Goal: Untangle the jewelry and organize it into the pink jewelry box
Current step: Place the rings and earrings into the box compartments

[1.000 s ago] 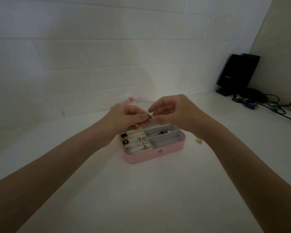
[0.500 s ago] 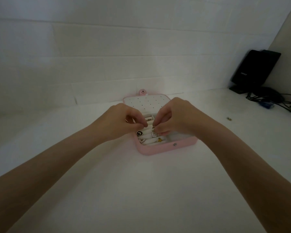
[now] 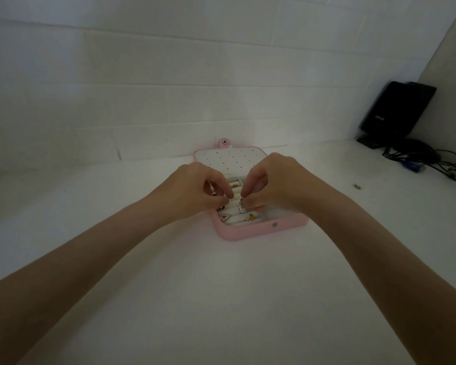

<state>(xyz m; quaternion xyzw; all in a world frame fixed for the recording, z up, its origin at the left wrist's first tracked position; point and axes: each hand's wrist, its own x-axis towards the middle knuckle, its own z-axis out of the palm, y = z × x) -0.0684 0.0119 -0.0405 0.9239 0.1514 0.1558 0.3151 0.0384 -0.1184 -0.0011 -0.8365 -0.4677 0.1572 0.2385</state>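
Observation:
The pink jewelry box (image 3: pixel 250 231) lies open on the white table, its dotted white lid (image 3: pixel 229 159) folded back toward the wall. Both hands hover over the ring rolls inside. My left hand (image 3: pixel 195 192) has curled fingers with the tips pinched over the left rolls, near a dark ring (image 3: pixel 221 207); what it pinches is too small to tell. My right hand (image 3: pixel 271 185) pinches a sparkly silver piece (image 3: pixel 242 208) above the rolls. A heart-shaped ring (image 3: pixel 224 217) and a gold ring (image 3: pixel 252 218) sit in the front rolls. The right compartments are hidden under my right hand.
A small gold piece (image 3: pixel 356 186) lies loose on the table at the right. A black device (image 3: pixel 395 111) leans in the far right corner with a tangle of cables (image 3: pixel 427 162) beside it. The white brick wall stands just behind the box.
Both hands have come down from above the box to the ring rolls. The small piece held between them a second ago is no longer seen there; the view has shifted left.

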